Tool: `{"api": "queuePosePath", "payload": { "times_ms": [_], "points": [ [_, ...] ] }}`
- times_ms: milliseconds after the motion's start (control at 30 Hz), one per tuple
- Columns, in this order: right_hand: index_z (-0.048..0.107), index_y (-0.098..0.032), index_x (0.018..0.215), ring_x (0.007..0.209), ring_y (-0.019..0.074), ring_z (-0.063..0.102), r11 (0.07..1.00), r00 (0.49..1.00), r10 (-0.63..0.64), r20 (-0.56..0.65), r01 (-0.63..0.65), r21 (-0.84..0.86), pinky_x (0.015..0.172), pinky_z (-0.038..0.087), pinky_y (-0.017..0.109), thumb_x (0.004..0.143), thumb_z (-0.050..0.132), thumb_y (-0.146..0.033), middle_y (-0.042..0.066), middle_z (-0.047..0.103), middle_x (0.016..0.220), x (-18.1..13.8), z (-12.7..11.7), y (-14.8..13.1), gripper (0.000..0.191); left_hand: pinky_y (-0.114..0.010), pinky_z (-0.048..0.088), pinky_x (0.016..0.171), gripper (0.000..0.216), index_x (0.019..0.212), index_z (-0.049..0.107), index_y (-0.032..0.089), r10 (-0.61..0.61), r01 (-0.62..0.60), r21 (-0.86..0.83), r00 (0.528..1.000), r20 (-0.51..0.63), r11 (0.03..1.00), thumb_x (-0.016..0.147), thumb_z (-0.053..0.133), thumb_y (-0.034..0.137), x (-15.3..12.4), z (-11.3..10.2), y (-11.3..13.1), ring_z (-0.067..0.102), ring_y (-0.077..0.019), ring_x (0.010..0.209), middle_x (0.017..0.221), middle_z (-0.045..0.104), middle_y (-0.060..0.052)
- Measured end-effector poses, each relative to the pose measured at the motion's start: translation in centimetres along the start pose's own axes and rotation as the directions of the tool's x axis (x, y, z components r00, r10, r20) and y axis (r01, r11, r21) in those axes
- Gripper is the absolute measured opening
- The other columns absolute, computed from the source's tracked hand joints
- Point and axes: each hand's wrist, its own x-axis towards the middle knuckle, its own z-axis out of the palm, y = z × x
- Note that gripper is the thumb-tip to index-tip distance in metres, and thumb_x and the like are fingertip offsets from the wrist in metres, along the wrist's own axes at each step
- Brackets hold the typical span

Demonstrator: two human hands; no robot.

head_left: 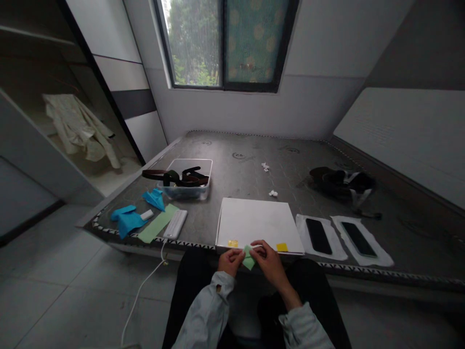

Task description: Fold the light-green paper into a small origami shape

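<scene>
Between my two hands is a small piece of folded green paper [248,259], held over the near edge of a white box [256,223]. My left hand [231,261] pinches its left side with thumb and fingers. On the other side, my right hand [268,260] grips the paper's right edge. Two small yellow pieces, one at the left [233,243] and one at the right [282,247], lie on the box's front edge.
Left of the box are a white power strip [176,224], a green paper strip [158,224], blue folded paper [130,222] and a clear bin [189,193] with belts. Two phones, one nearer [318,236] and one farther right [359,238], lie on white tissues. A dark cap [339,183] sits behind.
</scene>
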Motion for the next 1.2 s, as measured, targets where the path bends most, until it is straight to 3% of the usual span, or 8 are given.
{"api": "queuePosePath", "payload": {
  "times_ms": [267,533,633,733,833,1000,1100,1200],
  "points": [
    [0.064,-0.021,0.1,0.079,0.0222,0.068,1.0,1.0,0.015,0.003,-0.015,-0.009,0.068,0.053,0.03,0.075,0.068,-0.049,0.004,0.072,0.083,-0.1,0.0,-0.5,0.037,-0.024,0.056,0.051,0.052,0.089,0.07,0.014,0.094,-0.092,-0.073,0.995,0.017,0.993,0.055,0.081,0.052,0.0,0.3,-0.6,0.068,-0.0173,0.055,0.06,0.072,-0.003],
    [0.073,-0.019,0.082,0.079,0.0229,0.065,0.985,0.998,-0.011,0.064,0.022,-0.172,0.073,0.049,0.031,0.086,0.049,-0.054,0.005,0.073,0.081,0.1,-0.7,-1.0,0.041,-0.028,0.056,0.055,0.05,0.071,0.072,0.012,0.098,-0.099,0.003,0.983,0.154,0.995,0.065,0.069,0.062,1.1,-1.1,-0.9,0.067,-0.0193,0.062,0.072,0.073,-0.008],
    [0.07,-0.02,0.091,0.081,0.0222,0.066,0.985,0.999,-0.025,0.048,0.033,-0.168,0.073,0.05,0.031,0.08,0.061,-0.046,0.005,0.073,0.086,0.0,-0.7,-0.6,0.03,-0.023,0.054,0.055,0.037,0.067,0.069,0.013,0.149,-0.16,0.077,0.981,0.122,0.984,0.061,0.075,0.049,1.2,-1.0,-1.3,0.066,-0.0163,0.06,0.069,0.072,-0.006],
    [0.064,-0.022,0.104,0.075,0.0194,0.067,0.993,0.998,-0.028,0.062,0.035,-0.109,0.067,0.051,0.028,0.08,0.061,-0.04,0.003,0.072,0.084,-0.3,-0.5,-0.3,0.03,-0.017,0.049,0.049,0.029,0.077,0.065,0.016,0.247,-0.253,0.156,0.967,0.062,0.955,0.059,0.078,0.035,0.8,-0.5,-1.9,0.064,-0.0118,0.055,0.067,0.071,-0.001],
    [0.065,-0.022,0.1,0.076,0.0195,0.068,0.99,0.998,-0.04,0.045,0.046,-0.133,0.069,0.052,0.028,0.082,0.061,-0.04,0.003,0.073,0.083,-0.3,-0.2,-0.4,0.026,-0.016,0.046,0.043,0.027,0.089,0.065,0.019,0.345,-0.339,0.285,0.938,0.028,0.897,0.067,0.072,0.033,0.3,-0.3,-2.0,0.061,-0.0101,0.047,0.063,0.07,0.002],
    [0.073,-0.021,0.081,0.076,0.0217,0.068,0.971,0.997,-0.073,0.015,0.074,-0.227,0.073,0.051,0.03,0.084,0.058,-0.05,0.005,0.074,0.079,-0.3,-0.1,-1.0,0.033,-0.025,0.056,0.064,0.013,0.078,0.074,0.024,0.507,-0.477,0.44,0.86,0.056,0.761,0.076,0.065,0.033,0.1,-0.8,-1.3,0.07,-0.0167,0.064,0.073,0.075,-0.001],
    [0.074,-0.022,0.083,0.078,0.0221,0.068,0.973,0.997,-0.082,0.015,0.084,-0.215,0.075,0.051,0.031,0.084,0.058,-0.053,0.004,0.075,0.081,-0.4,-0.1,-1.3,0.035,-0.03,0.058,0.077,0.014,0.078,0.077,0.024,0.529,-0.496,0.388,0.848,0.024,0.777,0.077,0.066,0.032,0.3,-0.9,-1.1,0.073,-0.0203,0.078,0.083,0.077,-0.003],
    [0.074,-0.021,0.084,0.08,0.0219,0.068,0.979,0.995,-0.1,0.0,0.098,-0.177,0.078,0.051,0.031,0.084,0.058,-0.053,0.004,0.074,0.083,-0.4,0.1,-1.5,0.036,-0.033,0.059,0.08,0.015,0.079,0.078,0.023,0.527,-0.498,0.309,0.85,-0.012,0.811,0.075,0.068,0.033,0.4,-0.7,-1.1,0.073,-0.022,0.081,0.086,0.078,-0.005]
  ]
}}
